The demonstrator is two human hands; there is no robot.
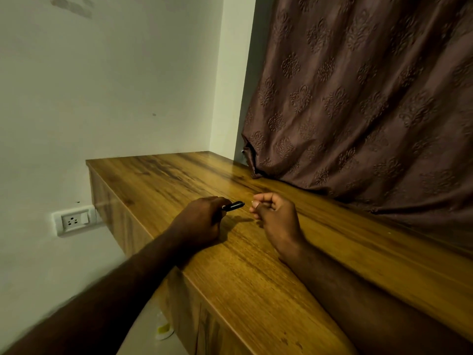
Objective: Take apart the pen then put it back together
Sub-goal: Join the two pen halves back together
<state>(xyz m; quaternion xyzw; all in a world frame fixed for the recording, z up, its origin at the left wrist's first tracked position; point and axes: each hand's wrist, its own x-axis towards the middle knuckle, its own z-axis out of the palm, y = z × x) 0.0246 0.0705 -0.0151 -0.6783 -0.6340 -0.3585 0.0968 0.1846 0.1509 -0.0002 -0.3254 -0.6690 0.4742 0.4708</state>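
Black plastic, the pen [233,206], is clamped in the left hand [202,221] just above the wooden counter [256,265], its free end pointed at the right hand [275,216]. That hand is curled shut nearby; whether a part is pinched there cannot be told. Which step is in hand cannot be judged; alignment of both hands is called for next.

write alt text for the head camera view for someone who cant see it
A person's left hand holds a black pen just above a wooden desk, its end pointing at the loosely curled right hand beside it. A brown patterned curtain hangs at right, a wall socket at left.
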